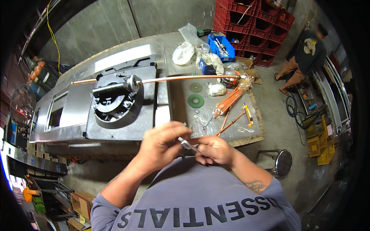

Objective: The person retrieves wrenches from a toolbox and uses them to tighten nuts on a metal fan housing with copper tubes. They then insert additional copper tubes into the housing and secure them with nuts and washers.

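A small metal tool (186,144) is sitting between both hands near the near edge of the desk (256,124). The right hand (214,150) is gripping it; the left hand (165,142) is curling at its other end, grip contact undeterminable. On the desk, a copper-coloured rod (173,78) is crossing a black machine (115,103); two discs (190,102) and bundled rods (231,101) are lying rightward.

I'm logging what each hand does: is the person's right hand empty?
No, the right hand grips a slim metal piece that points toward the left hand.
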The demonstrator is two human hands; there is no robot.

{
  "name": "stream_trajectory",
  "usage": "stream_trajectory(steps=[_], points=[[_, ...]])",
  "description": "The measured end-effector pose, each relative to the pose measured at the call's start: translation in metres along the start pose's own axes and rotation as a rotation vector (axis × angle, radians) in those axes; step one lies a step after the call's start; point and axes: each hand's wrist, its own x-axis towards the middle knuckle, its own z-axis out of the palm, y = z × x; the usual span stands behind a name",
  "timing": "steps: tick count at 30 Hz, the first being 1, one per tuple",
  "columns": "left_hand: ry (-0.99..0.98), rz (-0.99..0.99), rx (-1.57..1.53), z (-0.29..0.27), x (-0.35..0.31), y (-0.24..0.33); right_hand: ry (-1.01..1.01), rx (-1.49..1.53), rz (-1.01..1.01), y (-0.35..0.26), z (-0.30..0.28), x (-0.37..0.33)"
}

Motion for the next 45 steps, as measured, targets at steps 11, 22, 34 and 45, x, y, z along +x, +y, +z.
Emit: stream_trajectory(steps=[11, 22, 34, 45], points=[[0.305, -0.038, -0.217, -0.158, 0.134, -0.07, 0.51, 0.104, -0.376, 0.033, 0.013, -0.003], [0.245, 0.037, 0.318, -0.15, 0.139, -0.099, 0.423, 0.107, -0.619, -0.022, 0.033, 0.013], [-0.011, -0.261, -0.433, -0.144, 0.119, -0.138, 0.537, -0.701, -0.625, -0.106, 0.017, 0.073], [-0.115, -0.281, -0.493, -0.139, 0.129, -0.147, 0.397, -1.163, -1.007, -0.076, 0.022, 0.16]])
